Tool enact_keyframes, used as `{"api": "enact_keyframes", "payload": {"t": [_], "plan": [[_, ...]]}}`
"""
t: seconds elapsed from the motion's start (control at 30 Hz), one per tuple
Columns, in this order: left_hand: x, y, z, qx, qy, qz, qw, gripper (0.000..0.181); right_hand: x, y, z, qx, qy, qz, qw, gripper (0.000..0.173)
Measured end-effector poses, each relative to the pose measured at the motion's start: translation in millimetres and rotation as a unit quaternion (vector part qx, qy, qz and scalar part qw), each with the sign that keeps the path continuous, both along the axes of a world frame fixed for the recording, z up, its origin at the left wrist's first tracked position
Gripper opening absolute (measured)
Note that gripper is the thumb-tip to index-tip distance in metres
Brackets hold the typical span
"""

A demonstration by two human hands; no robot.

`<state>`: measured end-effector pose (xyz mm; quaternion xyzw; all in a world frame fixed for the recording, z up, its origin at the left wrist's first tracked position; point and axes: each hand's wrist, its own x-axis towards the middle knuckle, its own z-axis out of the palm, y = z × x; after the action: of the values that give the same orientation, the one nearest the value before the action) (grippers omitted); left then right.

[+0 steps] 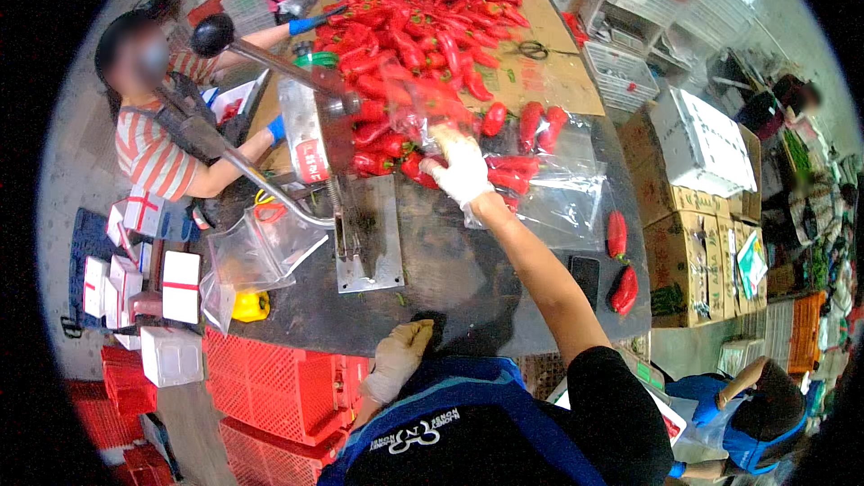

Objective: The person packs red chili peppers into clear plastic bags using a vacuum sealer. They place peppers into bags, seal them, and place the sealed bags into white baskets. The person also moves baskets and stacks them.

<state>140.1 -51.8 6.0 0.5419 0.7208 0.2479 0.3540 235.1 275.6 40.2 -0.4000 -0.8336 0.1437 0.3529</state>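
Observation:
My right hand [459, 165], in a white glove, reaches over the table and touches a clear plastic bag [412, 98] lying over red peppers at the near side of a large heap of red peppers [432, 20]. Its fingertips are blurred against the plastic, so the grip is unclear. Near my body at the table's front edge, my left hand [401, 354], also gloved, has its fingers curled, with nothing visible in it. Between them and to the left stands a lever-operated bag sealer [368, 236] with a metal base. More clear plastic bags [574, 196] lie right of my right hand, partly over red peppers.
Zip bags [253, 250], scissors [268, 209] and a yellow bell pepper [250, 306] are at the left. A phone [584, 277] and two red peppers [617, 233] lie at the right. Co-workers stand left and lower right. Red crates [270, 378] and cardboard boxes [682, 263] flank the table.

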Motion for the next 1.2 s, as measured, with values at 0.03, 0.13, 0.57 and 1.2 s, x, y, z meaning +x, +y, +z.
{"api": "enact_keyframes", "payload": {"t": [0.03, 0.13, 0.57, 1.2], "plan": [[-5.7, -0.2, -2.6, -0.011, 0.008, -0.01, 1.0, 0.029, 5.9, -5.1, -1.4, 0.014, -0.041, 0.021, 0.999, 0.045], [-16.8, 7.1, 3.9, -0.054, 0.015, -0.041, 0.998, 0.03, 26.6, -10.6, 4.8, -0.148, 0.161, -0.045, 0.975, 0.026], [-34.9, 61.1, 24.0, 0.056, 0.001, -0.077, 0.995, 0.026, 16.0, 100.4, 66.8, -0.311, 0.491, -0.05, 0.812, 0.023], [-50.8, 53.0, -14.9, -0.011, -0.025, -0.123, 0.992, 0.03, 201.1, -18.3, -77.3, -0.288, 0.606, -0.375, 0.64, 0.05]]}}
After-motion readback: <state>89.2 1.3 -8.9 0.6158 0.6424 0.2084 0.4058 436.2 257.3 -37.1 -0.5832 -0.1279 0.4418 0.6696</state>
